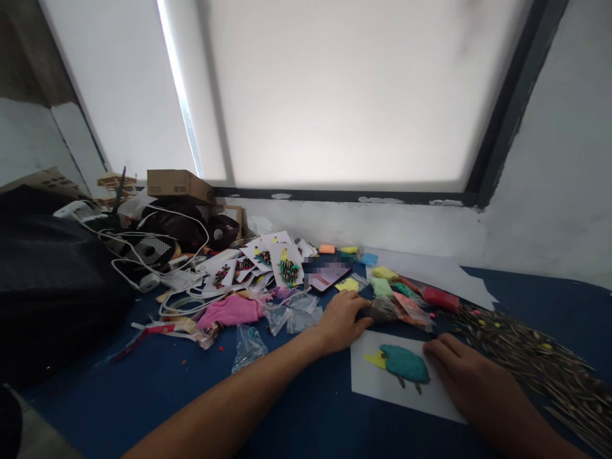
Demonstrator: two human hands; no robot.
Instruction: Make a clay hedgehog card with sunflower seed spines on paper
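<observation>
We see the right hand [463,376] lying over the right side of a white sheet [370,386], its fingers bent and bunched near the edge. Resting there, it probably keeps the paper from sliding on the blue table [306,414]; whether the fingertips pinch anything, we cannot tell.

The sheet lies flat right in front of us, which seems to keep it within easy reach of both hands. On it is a teal body [406,365] with a yellow beak [375,359] pointing left and short dark legs below.

Just beyond the sheet, the left hand [344,319] reaches over with thumb and forefinger parted at a dark packet [384,310]. They look to be at its near side, but we cannot tell whether they grip it or only touch it.

Coloured packets, a red one [440,298] among them, cluster behind the sheet, and a heap of seeds [526,357] spreads to the right, apparently to stay handy. We find the phone [329,276] beyond the left hand, perhaps for easy viewing, and finished-looking cards [289,264] piled farther left, seemingly out of the way.
</observation>
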